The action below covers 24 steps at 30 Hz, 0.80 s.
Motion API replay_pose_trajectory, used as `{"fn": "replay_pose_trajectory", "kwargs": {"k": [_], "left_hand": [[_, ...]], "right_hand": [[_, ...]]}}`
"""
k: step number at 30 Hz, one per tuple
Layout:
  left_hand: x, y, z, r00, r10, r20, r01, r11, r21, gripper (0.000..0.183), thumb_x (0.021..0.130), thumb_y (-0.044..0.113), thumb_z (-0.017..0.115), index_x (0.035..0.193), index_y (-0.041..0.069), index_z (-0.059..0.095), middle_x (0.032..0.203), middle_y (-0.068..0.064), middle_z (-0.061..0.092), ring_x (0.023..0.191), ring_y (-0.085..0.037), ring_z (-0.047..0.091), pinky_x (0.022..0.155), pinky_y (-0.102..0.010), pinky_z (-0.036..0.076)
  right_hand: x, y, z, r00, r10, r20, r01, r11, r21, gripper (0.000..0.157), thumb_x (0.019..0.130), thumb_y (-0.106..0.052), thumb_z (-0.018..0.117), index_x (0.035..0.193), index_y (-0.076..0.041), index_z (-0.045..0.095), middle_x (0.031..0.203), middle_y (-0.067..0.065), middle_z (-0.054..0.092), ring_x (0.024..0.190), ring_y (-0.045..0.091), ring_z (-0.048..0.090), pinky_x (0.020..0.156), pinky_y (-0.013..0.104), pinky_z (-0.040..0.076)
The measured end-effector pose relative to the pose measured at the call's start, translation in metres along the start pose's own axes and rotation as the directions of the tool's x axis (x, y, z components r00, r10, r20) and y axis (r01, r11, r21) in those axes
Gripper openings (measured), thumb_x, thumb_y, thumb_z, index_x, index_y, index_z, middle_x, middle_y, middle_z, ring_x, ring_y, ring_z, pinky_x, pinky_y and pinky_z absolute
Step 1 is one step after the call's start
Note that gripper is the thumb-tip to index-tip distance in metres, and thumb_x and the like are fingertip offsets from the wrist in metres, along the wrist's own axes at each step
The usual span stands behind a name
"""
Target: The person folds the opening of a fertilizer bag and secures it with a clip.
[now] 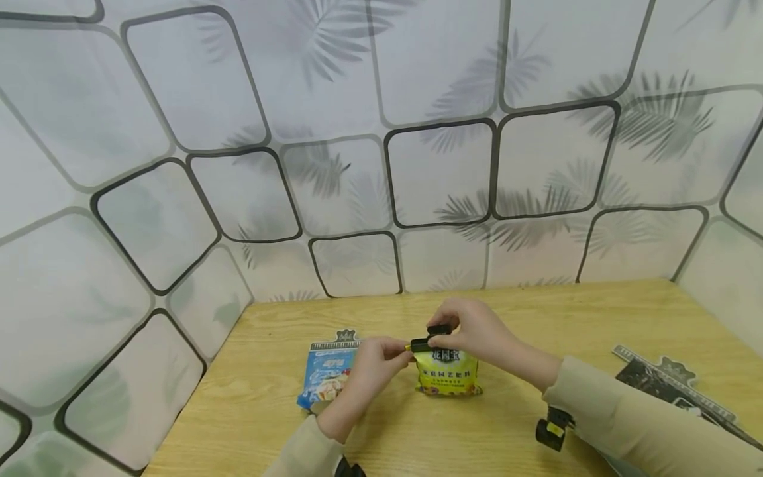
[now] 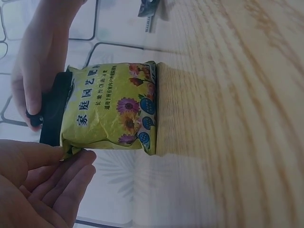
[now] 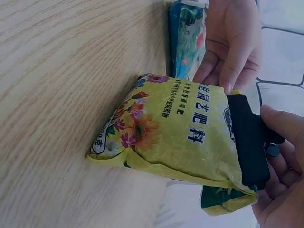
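A yellow bag of garden fertilizer [image 1: 448, 376], printed with flowers and dark Chinese lettering, stands upright on the table. Across its top sits a black bag clip [image 3: 250, 140]. My right hand [image 1: 473, 329] grips this clip, thumb on one side and fingers on the other. At the bag's top corner, my left hand [image 2: 45, 178] pinches the edge just past the end of the clip. A folded flap of the bag [image 3: 223, 199] sticks out below the clip in the right wrist view.
Left of my left hand lies a blue bag [image 1: 324, 374] with an ornate, ruler-marked clip [image 1: 335, 344] along its top. To the right, a dark bag [image 1: 650, 384] with a similar clip lies partly behind my right sleeve. A patterned wall stands behind the wooden table [image 1: 268, 397].
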State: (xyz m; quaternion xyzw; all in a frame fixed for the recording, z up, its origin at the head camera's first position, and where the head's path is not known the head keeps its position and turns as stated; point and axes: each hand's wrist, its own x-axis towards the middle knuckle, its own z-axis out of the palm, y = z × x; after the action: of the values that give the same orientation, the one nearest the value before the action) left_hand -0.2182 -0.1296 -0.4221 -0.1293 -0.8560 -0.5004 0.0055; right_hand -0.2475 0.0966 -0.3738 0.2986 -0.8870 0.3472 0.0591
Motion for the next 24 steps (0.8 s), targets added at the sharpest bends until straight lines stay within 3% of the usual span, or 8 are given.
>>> {"fn": "replay_pose_trajectory", "kwargs": {"k": [9,16,24], "left_hand": [[0.0019,-0.0017,0.0004,1.000,-0.012,-0.004,0.012,1.000,-0.001,0.015,0.098,0.005,0.075,0.109,-0.002,0.082,0.099,-0.018,0.082,0.088,-0.029,0.080,0.078,-0.034,0.067],[0.0020,-0.0015,-0.0002,1.000,-0.001,0.000,0.001,1.000,-0.009,0.015,0.099,0.005,0.074,0.109,-0.003,0.082,0.101,-0.020,0.082,0.090,-0.031,0.080,0.077,-0.032,0.067],[0.0017,-0.0022,0.0007,1.000,-0.002,-0.003,0.002,1.000,-0.013,0.014,0.098,0.004,0.075,0.108,-0.002,0.082,0.100,-0.019,0.082,0.090,-0.030,0.080,0.077,-0.029,0.066]], "right_hand": [[-0.0010,0.0011,0.0013,1.000,-0.015,0.008,0.015,1.000,-0.023,0.018,0.089,-0.018,0.088,0.105,-0.010,0.081,0.097,-0.001,0.079,0.083,0.005,0.068,0.079,0.035,0.061],[0.0006,0.0049,0.0015,0.998,-0.037,0.058,0.039,0.999,-0.032,0.008,0.093,-0.020,0.084,0.097,-0.016,0.079,0.089,-0.007,0.074,0.077,0.001,0.061,0.070,0.024,0.052],[0.0019,0.0023,-0.0042,0.993,-0.018,0.113,0.021,1.000,-0.023,0.016,0.091,-0.022,0.087,0.101,-0.011,0.080,0.091,-0.005,0.075,0.075,0.000,0.060,0.069,0.023,0.051]]}}
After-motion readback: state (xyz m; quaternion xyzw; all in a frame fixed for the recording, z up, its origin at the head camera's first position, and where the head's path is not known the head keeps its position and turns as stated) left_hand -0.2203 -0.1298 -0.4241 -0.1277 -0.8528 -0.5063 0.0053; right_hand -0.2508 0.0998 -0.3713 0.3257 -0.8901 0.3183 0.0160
